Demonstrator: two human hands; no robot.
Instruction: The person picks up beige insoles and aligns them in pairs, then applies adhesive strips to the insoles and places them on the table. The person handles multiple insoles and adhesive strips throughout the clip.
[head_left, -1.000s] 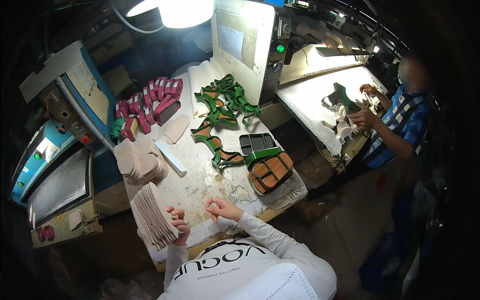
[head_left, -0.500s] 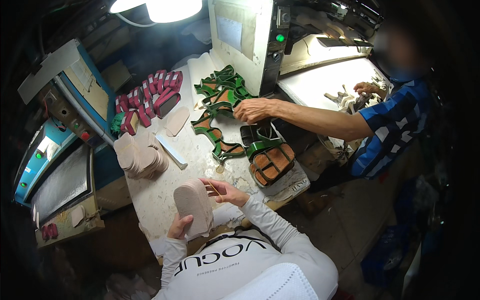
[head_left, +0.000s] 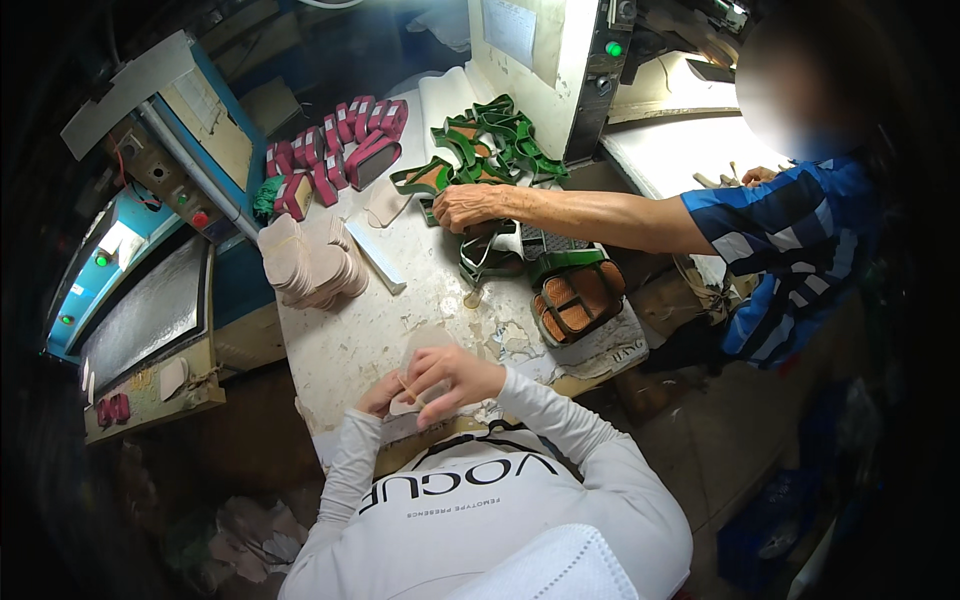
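Observation:
Close to the table's front edge, my left hand grips a stack of pale insole-shaped pieces, mostly hidden behind my hands. My right hand crosses over the stack with fingers curled and slightly blurred. A thin tan rubber band shows at its fingertips, between the two hands. To the left stands a taller pile of the same pieces, its top bundle banded. A single loose insole piece lies farther back.
Maroon cutting dies crowd the table's back left, near a pale blue strip. A co-worker's hand reaches in from the right over green-edged cutting dies. Orange-padded dies sit at the right edge. A blue machine stands left.
My hands have closed together, the right one moving over the stack with the band; the stack has turned and is mostly covered. The co-worker's hand has shifted among the green dies. The view has shifted.

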